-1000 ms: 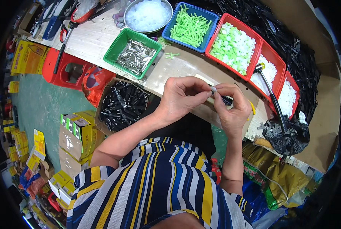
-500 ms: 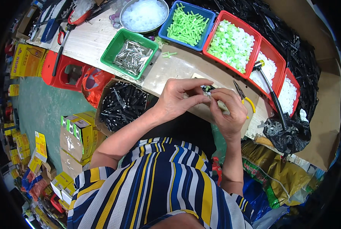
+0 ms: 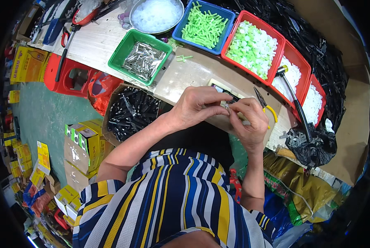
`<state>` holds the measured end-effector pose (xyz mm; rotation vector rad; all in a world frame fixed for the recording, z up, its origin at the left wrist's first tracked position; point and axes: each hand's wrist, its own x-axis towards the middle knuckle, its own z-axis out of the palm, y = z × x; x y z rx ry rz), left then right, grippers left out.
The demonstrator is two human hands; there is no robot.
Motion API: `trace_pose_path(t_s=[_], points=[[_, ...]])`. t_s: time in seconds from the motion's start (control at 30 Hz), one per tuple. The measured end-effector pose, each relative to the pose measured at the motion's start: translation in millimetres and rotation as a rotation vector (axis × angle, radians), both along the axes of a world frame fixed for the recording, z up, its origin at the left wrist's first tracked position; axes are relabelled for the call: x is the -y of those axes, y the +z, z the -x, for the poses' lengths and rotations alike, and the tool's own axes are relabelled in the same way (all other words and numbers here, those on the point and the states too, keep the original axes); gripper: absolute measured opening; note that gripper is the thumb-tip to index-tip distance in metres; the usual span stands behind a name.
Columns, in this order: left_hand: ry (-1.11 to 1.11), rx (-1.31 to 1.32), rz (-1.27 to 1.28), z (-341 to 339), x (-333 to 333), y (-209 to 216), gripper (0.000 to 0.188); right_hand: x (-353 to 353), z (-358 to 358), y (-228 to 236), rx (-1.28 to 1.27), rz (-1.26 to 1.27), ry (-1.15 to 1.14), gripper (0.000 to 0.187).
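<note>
Looking from the wearer's head, the fisheye view faces steeply down and forward, past the striped shirt (image 3: 164, 194), which is close below, to the near edge of the worktable (image 3: 89, 44). The left hand (image 3: 197, 106) and right hand (image 3: 251, 121) show about mid-frame. Beyond the worktable's near edge, at left, it takes in the green floor (image 3: 40, 111).

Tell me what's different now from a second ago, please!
The left hand and right hand both moved a little toward the body. Their fingertips still pinch a tiny pale piece, too hidden to name. The right hand no longer covers the pliers, so their metal end shows. I can't see anything clearly picked up or let go. The green bin and hammer stayed put.
</note>
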<state>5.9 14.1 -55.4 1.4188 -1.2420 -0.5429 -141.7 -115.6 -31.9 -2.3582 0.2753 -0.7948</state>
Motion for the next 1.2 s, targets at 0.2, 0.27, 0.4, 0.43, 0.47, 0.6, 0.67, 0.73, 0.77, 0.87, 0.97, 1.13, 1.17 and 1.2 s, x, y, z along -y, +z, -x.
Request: trace_pose_path(t_s=[0.2,0.27,0.4,0.43,0.47,0.6,0.67,0.73,0.77,0.87,0.97,1.13,1.17,1.2], points=[[0.157,0.199,0.06,2.1,-0.8,-5.1,0.036,15.3,-0.8,-10.4,-0.051,0.06,-0.038,0.015],[0.221,0.442,0.163,4.6,-1.5,-10.7,0.037,19.3,-1.9,-13.6,-0.051,0.087,-0.039,0.014],[0.234,0.65,0.153,13.5,-2.0,-18.5,0.036,22.9,-5.1,-15.8,-0.082,0.117,-0.036,0.013],[0.234,0.65,0.152,14.7,-2.2,-20.7,0.036,22.7,-5.9,-16.2,-0.08,0.117,-0.022,0.012],[0.248,0.704,0.178,15.8,-1.6,-21.9,0.036,22.4,-6.3,-16.2,-0.08,0.116,-0.021,0.012],[0.255,0.829,0.183,15.5,-1.1,-27.5,0.036,22.3,-7.1,-14.8,-0.104,0.117,-0.007,0.013],[0.259,0.839,0.192,15.4,0.6,-28.2,0.036,22.4,-6.8,-12.8,-0.11,0.127,-0.001,0.013],[0.268,0.853,0.197,14.5,-0.1,-29.7,0.036,20.7,-7.0,-10.9,-0.132,0.129,0.004,0.015],[0.263,0.857,0.197,14.0,-0.8,-30.5,0.036,20.3,-7.5,-10.2,-0.133,0.129,0.007,0.015],[0.252,0.854,0.198,13.8,-1.3,-31.6,0.036,19.9,-8.2,-9.1,-0.14,0.15,0.009,0.014],[0.251,0.86,0.198,13.3,-1.7,-31.4,0.036,19.9,-9.8,-7.8,-0.143,0.175,0.028,0.014],[0.277,0.896,0.183,12.9,1.5,-32.3,0.036,22.2,-10.4,-9.4,-0.155,0.187,0.045,0.013],[0.278,0.906,0.176,12.6,1.9,-32.3,0.036,22.7,-10.7,-9.4,-0.154,0.186,0.046,0.013],[0.277,0.915,0.17,12.5,2.6,-32.0,0.036,23.7,-10.3,-8.5,-0.167,0.18,0.056,0.013]])
